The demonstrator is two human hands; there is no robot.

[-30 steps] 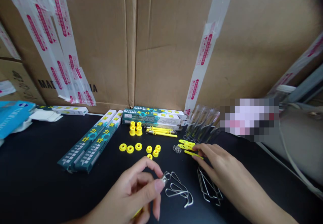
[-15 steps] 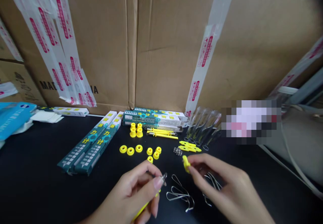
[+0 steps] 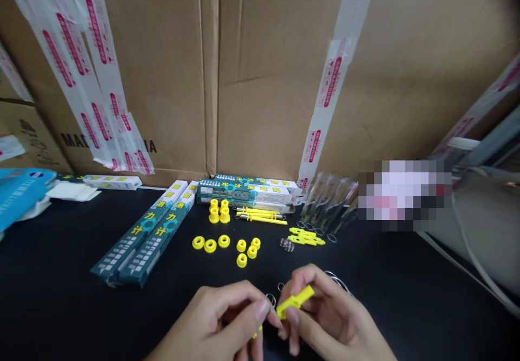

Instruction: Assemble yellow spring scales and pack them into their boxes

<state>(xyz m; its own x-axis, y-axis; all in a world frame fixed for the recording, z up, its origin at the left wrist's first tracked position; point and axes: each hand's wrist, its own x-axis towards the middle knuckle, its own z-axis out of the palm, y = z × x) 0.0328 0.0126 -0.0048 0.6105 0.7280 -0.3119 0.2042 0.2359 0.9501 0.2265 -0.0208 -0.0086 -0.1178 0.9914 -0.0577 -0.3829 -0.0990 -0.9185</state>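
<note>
Black tabletop (image 3: 49,290) with yellow plastic parts (image 3: 223,241)

pixelated patch (image 3: 404,195) — unreadable, wire clips (image 3: 336,278) — mostly hidden

Yellow plastic rings (image 3: 241,260) (loose) before the teal boxes (image 3: 151,231)

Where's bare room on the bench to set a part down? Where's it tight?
Largest bare patch: black tabletop left of the teal boxes. Smaller: right of the right hand, below the yellow clips. Crowded: between boxes and clips, around the yellow rings, and at the left hand, where wire loops lie by the hands.
</note>
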